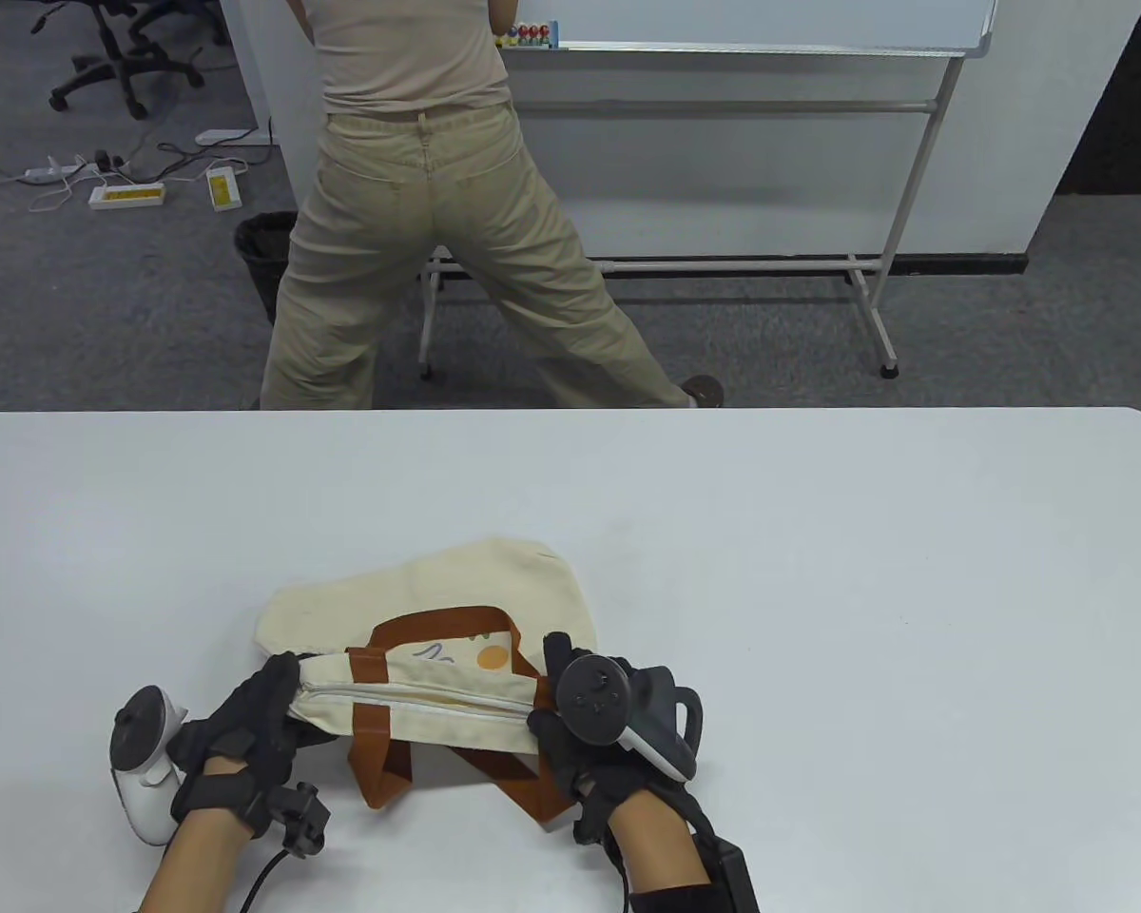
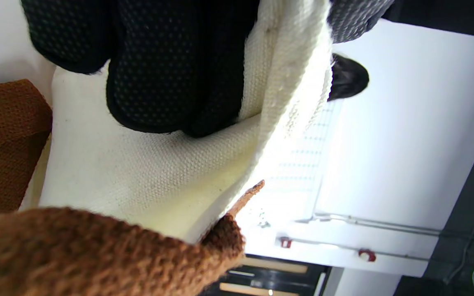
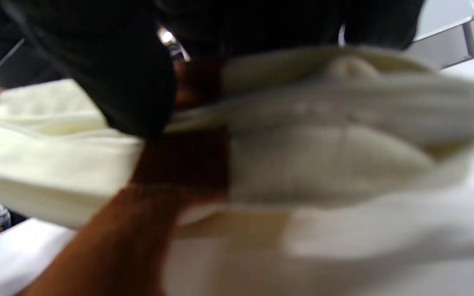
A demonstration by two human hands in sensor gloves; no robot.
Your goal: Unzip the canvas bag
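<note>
White table point(image 1: 818, 571): zipped canvas bag point(image 1: 437, 590), hands gripping both ends.

no legible text, label, brand or number on anything in view

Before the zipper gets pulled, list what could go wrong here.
1. The left hand grips only the corner of the canvas bag; if that cloth slips, the bag may drag along the table instead of unzipping.
2. The brown straps cross the zipper line and could snag the slider.
3. The right hand covers the far end; the wrist view is blurred, so its hold on the pull is unconfirmed.
</note>
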